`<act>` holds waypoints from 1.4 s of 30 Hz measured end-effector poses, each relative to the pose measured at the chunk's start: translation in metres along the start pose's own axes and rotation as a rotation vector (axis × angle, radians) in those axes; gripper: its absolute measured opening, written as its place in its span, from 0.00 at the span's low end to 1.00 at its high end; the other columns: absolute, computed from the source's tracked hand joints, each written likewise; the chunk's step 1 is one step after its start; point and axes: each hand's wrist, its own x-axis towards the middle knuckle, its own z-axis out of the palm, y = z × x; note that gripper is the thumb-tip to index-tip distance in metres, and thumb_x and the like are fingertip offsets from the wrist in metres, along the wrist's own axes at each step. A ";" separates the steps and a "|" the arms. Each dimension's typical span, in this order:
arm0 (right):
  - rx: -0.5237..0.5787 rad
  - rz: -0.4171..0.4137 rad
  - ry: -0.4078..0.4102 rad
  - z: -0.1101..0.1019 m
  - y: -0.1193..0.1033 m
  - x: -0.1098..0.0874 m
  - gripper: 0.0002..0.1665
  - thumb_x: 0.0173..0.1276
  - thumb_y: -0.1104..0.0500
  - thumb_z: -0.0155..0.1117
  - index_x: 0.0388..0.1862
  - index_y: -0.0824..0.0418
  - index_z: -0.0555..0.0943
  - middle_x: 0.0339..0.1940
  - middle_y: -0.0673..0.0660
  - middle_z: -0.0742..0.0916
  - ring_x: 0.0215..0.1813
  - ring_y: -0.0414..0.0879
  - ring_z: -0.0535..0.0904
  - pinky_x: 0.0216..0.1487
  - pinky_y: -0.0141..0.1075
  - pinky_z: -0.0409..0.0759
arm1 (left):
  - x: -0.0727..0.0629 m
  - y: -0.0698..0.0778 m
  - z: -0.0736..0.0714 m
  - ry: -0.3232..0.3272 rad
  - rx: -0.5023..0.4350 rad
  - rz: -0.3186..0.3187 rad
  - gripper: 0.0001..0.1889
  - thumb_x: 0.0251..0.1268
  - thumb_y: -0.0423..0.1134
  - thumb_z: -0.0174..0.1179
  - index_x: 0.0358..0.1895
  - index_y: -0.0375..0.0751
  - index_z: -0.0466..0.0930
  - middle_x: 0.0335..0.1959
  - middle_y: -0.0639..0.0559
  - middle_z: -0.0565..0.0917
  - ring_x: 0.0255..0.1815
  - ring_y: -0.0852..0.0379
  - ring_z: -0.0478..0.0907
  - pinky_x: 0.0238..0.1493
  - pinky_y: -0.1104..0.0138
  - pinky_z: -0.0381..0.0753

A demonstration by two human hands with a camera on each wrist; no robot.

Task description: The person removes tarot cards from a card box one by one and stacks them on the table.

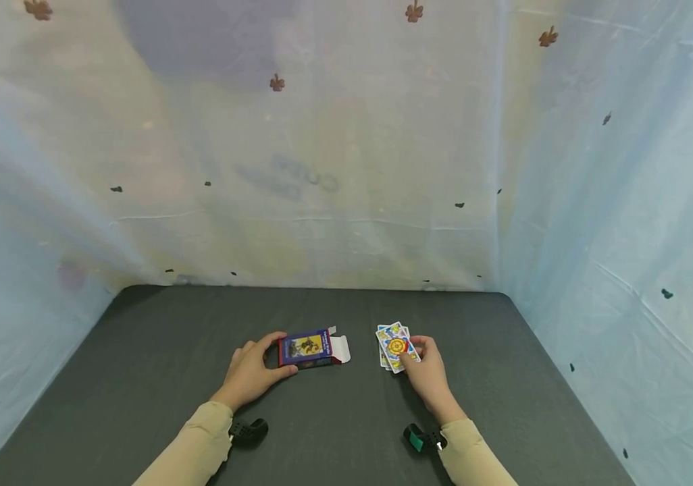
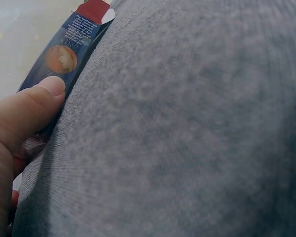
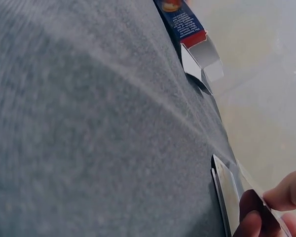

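Observation:
A dark blue card box (image 1: 305,347) lies on the table with its white end flap (image 1: 340,349) open toward the right. My left hand (image 1: 248,375) grips the box's left end, thumb on the near side; in the left wrist view the thumb (image 2: 47,96) presses the printed side (image 2: 69,42). To the right is a small, uneven pile of colourful picture cards (image 1: 384,358). My right hand (image 1: 431,376) pinches the tilted top card (image 1: 396,343) at its right edge. In the right wrist view fingertips (image 3: 286,190) hold a card above the others (image 3: 227,192).
The dark grey cloth-covered table (image 1: 334,432) spreads around both hands. Pale plastic sheeting (image 1: 352,236) hangs behind it and along both sides. Each wrist wears a black strap, the left one (image 1: 249,432) and the right one (image 1: 422,439).

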 end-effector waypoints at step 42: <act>0.034 -0.009 0.022 0.024 -0.022 -0.007 0.27 0.63 0.67 0.60 0.61 0.62 0.67 0.39 0.60 0.77 0.34 0.47 0.75 0.28 0.34 0.75 | -0.004 0.004 -0.002 0.006 -0.002 -0.021 0.45 0.43 0.73 0.66 0.68 0.64 0.67 0.46 0.51 0.77 0.41 0.51 0.68 0.41 0.55 0.64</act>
